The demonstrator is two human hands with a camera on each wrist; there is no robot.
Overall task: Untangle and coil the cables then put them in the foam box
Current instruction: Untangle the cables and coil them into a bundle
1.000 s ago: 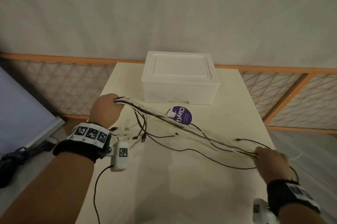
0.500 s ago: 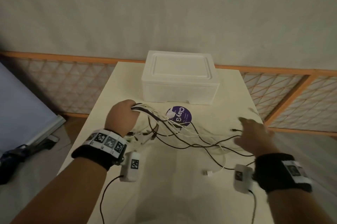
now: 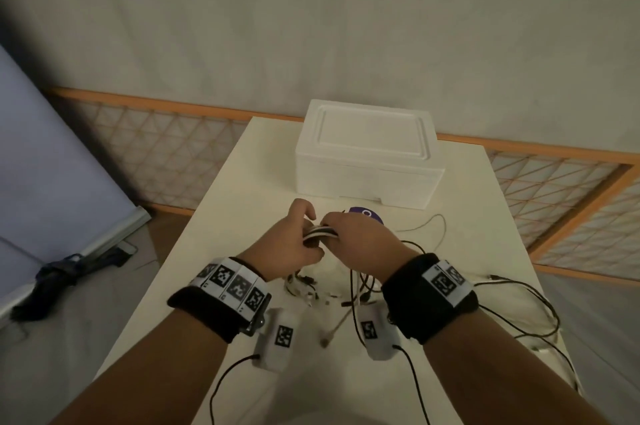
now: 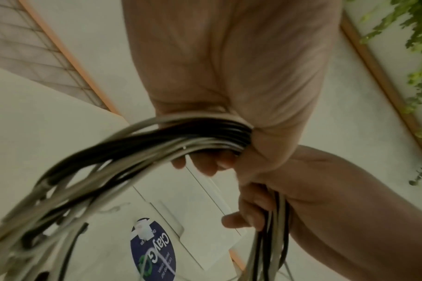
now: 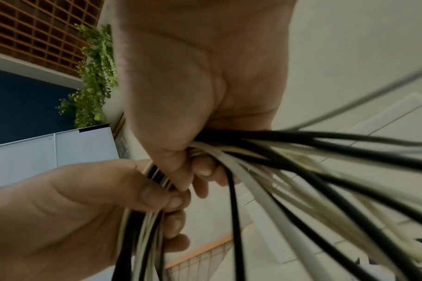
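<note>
A bundle of black and white cables (image 3: 320, 233) is gripped by both hands above the middle of the table. My left hand (image 3: 299, 234) curls round it from the left and my right hand (image 3: 346, 232) from the right, knuckles almost touching. In the left wrist view the left hand (image 4: 205, 163) clamps a bent loop of cables (image 4: 200, 133). In the right wrist view the right hand (image 5: 200, 171) holds cables (image 5: 313, 152) that fan out to the right. Loose cable ends (image 3: 353, 289) hang under the hands and trail to the right. The white foam box (image 3: 367, 161) stands behind, lid on.
A round purple sticker (image 3: 367, 215) lies on the cream table (image 3: 235, 216) just before the box. Slack cable (image 3: 526, 307) spreads near the table's right edge. An orange lattice fence (image 3: 166, 161) runs behind, and a pale blue board (image 3: 52, 165) leans at the left.
The right hand let go of the stretched cables, swung left and now grips the bundle next to the left hand. The left hand moved toward the centre; the cables went slack.
</note>
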